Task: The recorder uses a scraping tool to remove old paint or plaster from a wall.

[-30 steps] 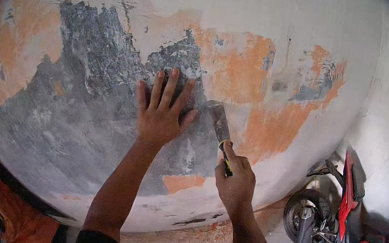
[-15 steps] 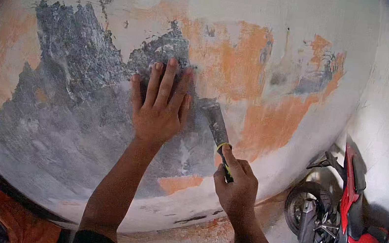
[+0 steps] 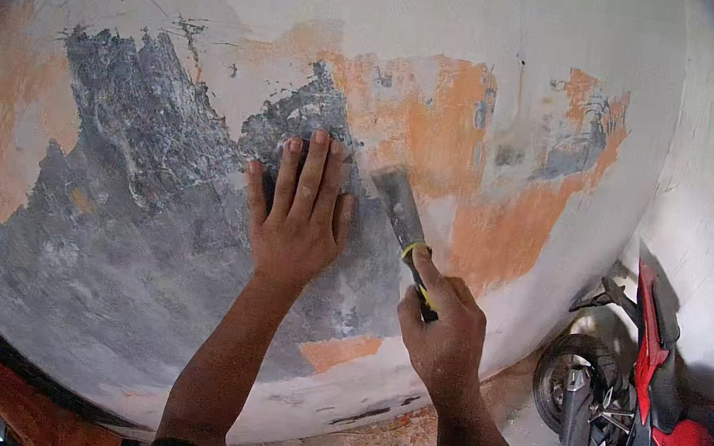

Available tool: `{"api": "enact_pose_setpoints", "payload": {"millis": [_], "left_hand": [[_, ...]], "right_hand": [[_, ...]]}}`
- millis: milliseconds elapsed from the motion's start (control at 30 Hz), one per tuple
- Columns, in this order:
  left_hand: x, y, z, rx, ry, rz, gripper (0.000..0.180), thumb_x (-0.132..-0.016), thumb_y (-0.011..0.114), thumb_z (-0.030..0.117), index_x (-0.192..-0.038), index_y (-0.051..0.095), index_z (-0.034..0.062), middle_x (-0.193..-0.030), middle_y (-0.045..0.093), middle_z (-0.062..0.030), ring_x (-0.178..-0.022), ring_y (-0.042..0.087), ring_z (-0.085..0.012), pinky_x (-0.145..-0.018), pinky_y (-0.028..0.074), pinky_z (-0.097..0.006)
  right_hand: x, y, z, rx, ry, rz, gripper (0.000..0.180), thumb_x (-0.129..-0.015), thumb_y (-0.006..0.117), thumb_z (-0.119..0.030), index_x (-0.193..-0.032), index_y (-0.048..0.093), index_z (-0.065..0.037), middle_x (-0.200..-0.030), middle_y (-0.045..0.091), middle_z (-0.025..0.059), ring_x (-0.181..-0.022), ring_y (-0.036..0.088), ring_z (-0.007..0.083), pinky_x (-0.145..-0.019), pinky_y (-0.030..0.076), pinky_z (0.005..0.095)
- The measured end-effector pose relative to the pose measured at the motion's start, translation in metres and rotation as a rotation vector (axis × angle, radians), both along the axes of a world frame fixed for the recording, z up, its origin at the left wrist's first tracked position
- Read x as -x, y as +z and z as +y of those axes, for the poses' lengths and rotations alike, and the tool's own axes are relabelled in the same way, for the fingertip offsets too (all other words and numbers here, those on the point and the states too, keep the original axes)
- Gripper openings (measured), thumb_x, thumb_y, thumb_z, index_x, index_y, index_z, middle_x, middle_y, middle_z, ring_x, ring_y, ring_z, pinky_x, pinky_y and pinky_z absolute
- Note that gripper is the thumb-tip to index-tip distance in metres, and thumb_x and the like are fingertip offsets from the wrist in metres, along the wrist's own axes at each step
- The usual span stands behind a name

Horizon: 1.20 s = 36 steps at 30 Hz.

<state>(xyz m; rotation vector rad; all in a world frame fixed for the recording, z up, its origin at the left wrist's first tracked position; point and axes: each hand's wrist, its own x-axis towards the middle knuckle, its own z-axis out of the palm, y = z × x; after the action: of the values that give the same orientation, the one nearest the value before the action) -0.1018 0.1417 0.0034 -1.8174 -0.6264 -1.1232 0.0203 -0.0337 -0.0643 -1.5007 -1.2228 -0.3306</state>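
1 pale wall [image 3: 406, 2] bears a grey patch [image 3: 154, 240]; the left hand [image 3: 296, 233] lies open against it, probably for bracing. The right hand [image 3: 447, 327] grips a scraper [image 3: 401, 211], blade at the patch's right edge, likely for control.

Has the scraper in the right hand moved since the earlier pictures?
Yes, upward along the wall: the scraper now sits farther above the small orange patch than in either earlier picture.
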Motion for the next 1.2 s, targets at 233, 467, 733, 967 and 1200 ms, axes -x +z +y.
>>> {"api": "enact_pose_setpoints", "payload": {"millis": [233, 467, 733, 967, 1200], "left_hand": [[-0.004, 0.0, -0.002, 0.012, 0.012, -0.041, 0.051, -0.1, 0.051, 0.036, -0.146, 0.052, 0.0148, -0.159, 0.04, -0.004, -0.147, 0.037, -0.0249, -0.122, 0.017, -0.058], [-0.004, -0.002, -0.001, 0.028, -0.023, -0.026, 0.053, -0.1, 0.052, 0.033, -0.149, 0.048, 0.0125, -0.159, 0.04, -0.0058, -0.147, 0.035, -0.0283, -0.122, 0.012, -0.058], [-0.002, -0.003, 0.001, 0.008, -0.017, -0.033, 0.051, -0.101, 0.051, 0.032, -0.148, 0.05, 0.0125, -0.158, 0.04, -0.0056, -0.148, 0.035, -0.0281, -0.122, 0.013, -0.058], [-0.002, 0.001, -0.002, 0.023, -0.009, -0.025, 0.05, -0.101, 0.049, 0.031, -0.148, 0.05, 0.0127, -0.157, 0.042, -0.0056, -0.147, 0.036, -0.0278, -0.122, 0.014, -0.058], [-0.006, -0.002, -0.004, -0.013, 0.019, -0.041, 0.048, -0.1, 0.046, 0.03, -0.144, 0.055, 0.0143, -0.157, 0.043, -0.0035, -0.146, 0.038, -0.024, -0.122, 0.016, -0.058]], "right_hand": [[-0.002, 0.0, 0.008, -0.029, -0.023, -0.035, 0.06, -0.083, 0.071, -0.004, -0.141, 0.059, -0.015, -0.084, 0.063, 0.0139, -0.07, 0.066, 0.0257, -0.063, 0.056, 0.0376], [0.0, -0.024, -0.002, -0.023, 0.015, 0.006, 0.059, -0.083, 0.07, -0.004, -0.139, 0.059, -0.015, -0.083, 0.064, 0.0149, -0.069, 0.065, 0.0265, -0.063, 0.056, 0.038], [0.004, -0.008, -0.011, 0.072, -0.004, 0.036, 0.052, -0.083, 0.071, -0.002, -0.134, 0.065, -0.011, -0.085, 0.066, 0.0177, -0.072, 0.068, 0.0282, -0.065, 0.054, 0.0375], [0.0, 0.025, 0.008, 0.03, -0.037, -0.019, 0.058, -0.084, 0.069, -0.006, -0.14, 0.059, -0.017, -0.085, 0.063, 0.0138, -0.071, 0.066, 0.0265, -0.065, 0.056, 0.0399], [0.003, -0.013, -0.009, 0.048, 0.001, 0.022, 0.058, -0.083, 0.07, -0.005, -0.139, 0.06, -0.016, -0.084, 0.063, 0.0139, -0.07, 0.066, 0.0278, -0.065, 0.056, 0.0397]]}}
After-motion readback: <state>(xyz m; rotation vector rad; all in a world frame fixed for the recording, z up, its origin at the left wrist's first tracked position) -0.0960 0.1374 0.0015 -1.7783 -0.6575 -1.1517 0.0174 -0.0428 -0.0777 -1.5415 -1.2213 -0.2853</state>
